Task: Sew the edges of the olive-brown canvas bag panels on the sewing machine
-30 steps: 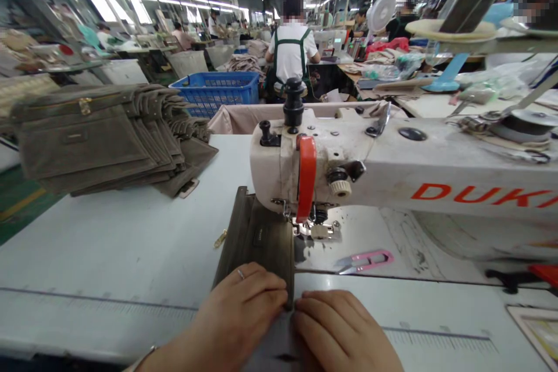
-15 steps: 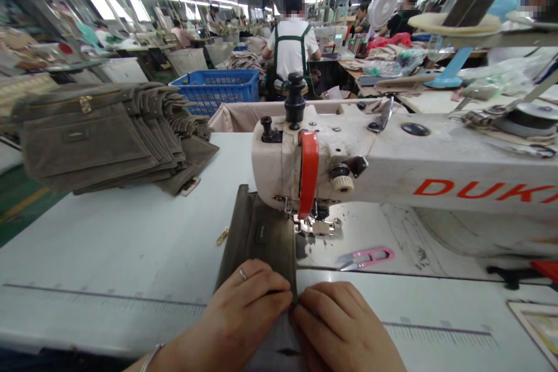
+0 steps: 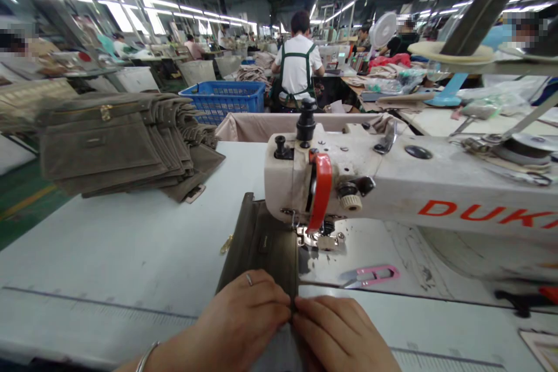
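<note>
The bare left hand point(image 3: 244, 317), with a ring, has its fingers drawn together, forefinger and thumb tips closed on the right-hand edge of a flat, dark olive-brown fabric pouch panel point(image 3: 279, 261). The bare right hand point(image 3: 340, 331) has its fingers bunched together against that same edge, fingertips almost meeting the left's; its thumb is hidden, so I cannot tell whether it pinches the cloth.

To guide the edge well, both sets of fingertips should press the layers level and line them up straight with the metal presser foot point(image 3: 325, 242) ahead of them, steering lightly rather than pulling, and stay well back from the needle area.

The panel runs from under the left fingers forward to beside the foot. It looks matte and fairly stiff, lying flat, with a small dark rectangular label point(image 3: 264, 244) just ahead of the left fingers and a gold-coloured metal zip pull point(image 3: 226, 244) sticking out beyond its left side.

Forward and right of the right fingers lie pink-handled thread snips point(image 3: 375, 275); far forward-left of the left fingers sits a heaped stack of similar olive-brown fabric pieces point(image 3: 104, 151).
</note>
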Available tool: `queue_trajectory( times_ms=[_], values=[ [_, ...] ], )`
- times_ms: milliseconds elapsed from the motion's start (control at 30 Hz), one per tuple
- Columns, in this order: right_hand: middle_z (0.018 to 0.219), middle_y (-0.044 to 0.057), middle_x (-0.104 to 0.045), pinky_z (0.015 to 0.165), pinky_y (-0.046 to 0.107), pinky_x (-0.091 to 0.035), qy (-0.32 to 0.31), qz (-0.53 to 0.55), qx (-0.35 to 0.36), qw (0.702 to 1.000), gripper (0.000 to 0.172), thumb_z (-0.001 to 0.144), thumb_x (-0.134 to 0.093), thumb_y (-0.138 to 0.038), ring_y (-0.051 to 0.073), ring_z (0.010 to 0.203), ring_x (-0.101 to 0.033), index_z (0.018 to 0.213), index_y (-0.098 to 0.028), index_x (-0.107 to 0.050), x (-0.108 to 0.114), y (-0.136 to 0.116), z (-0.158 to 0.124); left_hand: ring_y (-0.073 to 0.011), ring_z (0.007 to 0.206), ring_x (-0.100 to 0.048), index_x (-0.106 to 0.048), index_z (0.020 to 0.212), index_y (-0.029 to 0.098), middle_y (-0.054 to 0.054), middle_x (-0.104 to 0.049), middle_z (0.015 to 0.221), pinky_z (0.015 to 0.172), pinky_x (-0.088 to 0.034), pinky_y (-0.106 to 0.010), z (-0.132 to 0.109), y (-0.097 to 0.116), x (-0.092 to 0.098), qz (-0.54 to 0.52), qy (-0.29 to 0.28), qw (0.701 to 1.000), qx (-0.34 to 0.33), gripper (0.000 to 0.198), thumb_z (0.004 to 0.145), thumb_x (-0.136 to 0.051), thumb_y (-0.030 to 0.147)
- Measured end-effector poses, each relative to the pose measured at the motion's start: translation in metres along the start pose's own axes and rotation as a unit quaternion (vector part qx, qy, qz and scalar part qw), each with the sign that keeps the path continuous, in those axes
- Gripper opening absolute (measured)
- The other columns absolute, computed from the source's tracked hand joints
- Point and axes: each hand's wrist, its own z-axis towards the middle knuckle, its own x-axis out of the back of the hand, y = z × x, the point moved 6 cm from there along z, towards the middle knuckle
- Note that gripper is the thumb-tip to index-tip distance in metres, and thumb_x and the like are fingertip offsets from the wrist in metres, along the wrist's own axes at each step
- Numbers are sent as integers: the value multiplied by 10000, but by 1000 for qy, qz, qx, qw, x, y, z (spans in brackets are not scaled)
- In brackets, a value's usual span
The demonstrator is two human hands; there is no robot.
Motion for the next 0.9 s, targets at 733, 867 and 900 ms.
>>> queue_trajectory(
  times_ms=[733,867,900],
  values=[
    [993,51,-637,766,401,-506,-167,-58,-78,981,378,827,-585,-134,240,877,-570,1200,-189,-612,-13,33,47,-161,991,-623,-672,1010,170,-19,-711,1021,986,-457,-291,29,-67,3,60,21,998,29,162,958,-520,164],
    [1011,68,-641,793,435,-507,-213,-80,-105,968,374,864,-555,-164,261,894,-584,1235,-193,-601,-19,44,52,-148,972,-639,-697,978,197,-11,-717,1021,968,-469,-278,37,-76,9,82,25,996,33,156,950,-544,182],
    [1009,74,-641,808,438,-508,-224,-79,-117,964,377,874,-548,-172,266,912,-586,1248,-195,-592,-21,47,53,-147,968,-643,-703,961,202,-9,-720,1009,962,-473,-275,40,-78,10,87,28,995,37,156,945,-550,179]
  ],
)
